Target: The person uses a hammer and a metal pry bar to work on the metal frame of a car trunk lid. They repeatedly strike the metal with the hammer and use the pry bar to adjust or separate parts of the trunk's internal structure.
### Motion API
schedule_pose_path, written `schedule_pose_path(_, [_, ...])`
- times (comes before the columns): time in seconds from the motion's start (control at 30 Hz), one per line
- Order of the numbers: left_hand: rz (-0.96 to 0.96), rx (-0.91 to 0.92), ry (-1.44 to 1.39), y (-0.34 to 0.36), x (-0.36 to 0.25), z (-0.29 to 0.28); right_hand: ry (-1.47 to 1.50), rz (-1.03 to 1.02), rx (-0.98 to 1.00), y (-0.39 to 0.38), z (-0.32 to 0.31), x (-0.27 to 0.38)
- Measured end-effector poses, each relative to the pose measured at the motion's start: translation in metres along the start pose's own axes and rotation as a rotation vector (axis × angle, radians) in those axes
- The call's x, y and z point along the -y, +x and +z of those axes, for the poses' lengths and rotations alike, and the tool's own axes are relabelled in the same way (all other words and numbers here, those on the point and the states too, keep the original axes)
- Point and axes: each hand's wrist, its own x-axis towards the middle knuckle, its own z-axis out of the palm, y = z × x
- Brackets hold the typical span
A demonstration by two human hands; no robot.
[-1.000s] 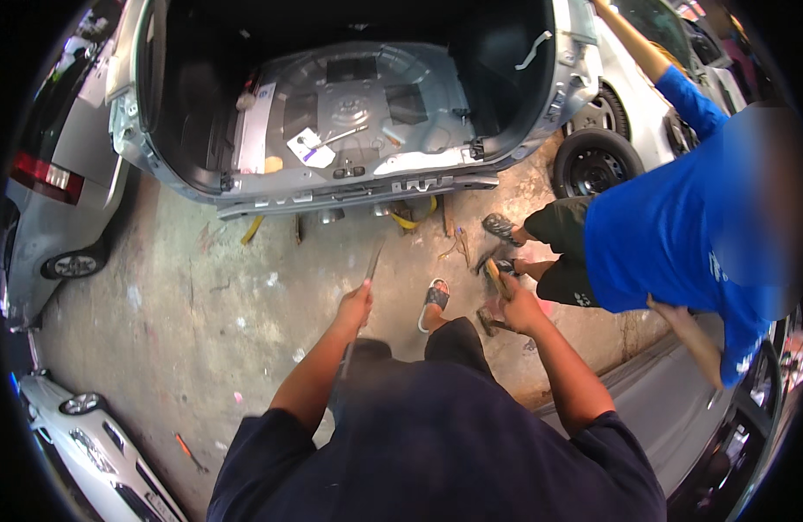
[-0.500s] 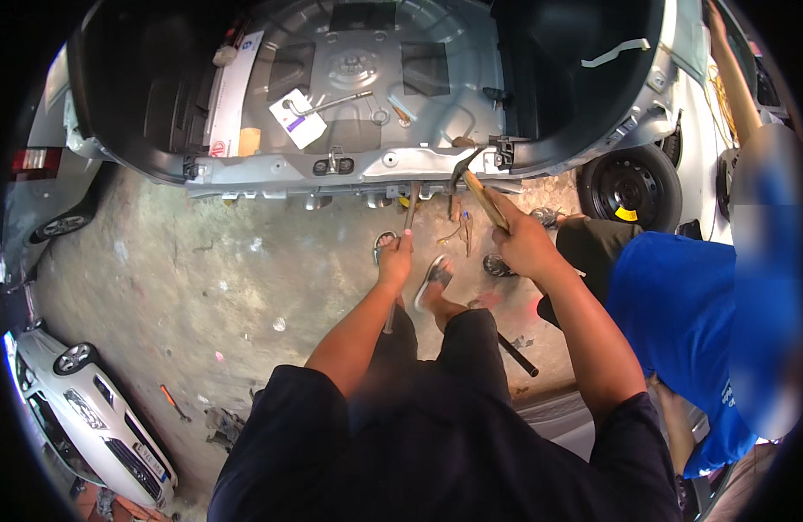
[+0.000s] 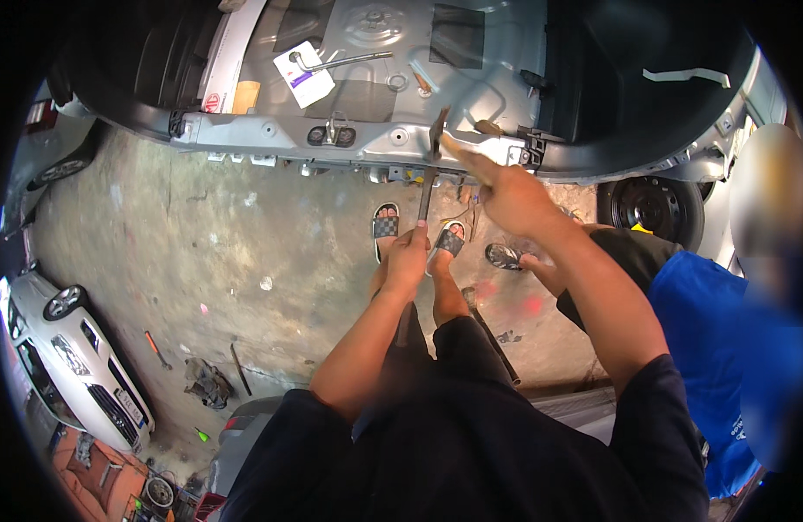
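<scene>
My left hand (image 3: 408,264) is closed round a long metal bar (image 3: 426,197), whose upper end reaches the underside of the car's rear sill (image 3: 245,130). My right hand (image 3: 516,200) grips a hammer (image 3: 468,160) by its wooden handle. The dark hammer head is over the sill's edge, just above the bar's upper end in the picture; whether the two touch I cannot tell. Close by on the sill is the latch striker (image 3: 334,129).
In the trunk lie a wrench (image 3: 349,61) on a white card (image 3: 304,80) and a metal ring (image 3: 396,82). A co-worker in a blue shirt (image 3: 706,348) is at my right, beside a spare wheel (image 3: 649,209). A long dark bar (image 3: 493,335) lies on the floor.
The hammer has swung left and its head now sits over the bar's upper end. My left hand still grips the bar. The whole view has shifted, with the trunk higher in the picture.
</scene>
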Motion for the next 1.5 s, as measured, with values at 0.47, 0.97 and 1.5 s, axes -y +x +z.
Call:
schedule_pose_path(0.47, [0.112,-0.085,0.103,0.001,0.003,-0.005,0.054,0.047,-0.015,-0.015,0.018,0.007])
schedule_pose_path(0.97, [0.104,-0.078,0.158,-0.012,-0.014,0.007,-0.13,0.058,0.074,-0.009,0.014,0.003])
schedule_pose_path(1.5, [0.104,-0.007,0.158,-0.015,-0.014,0.037,-0.057,0.036,-0.08,-0.02,-0.015,-0.03])
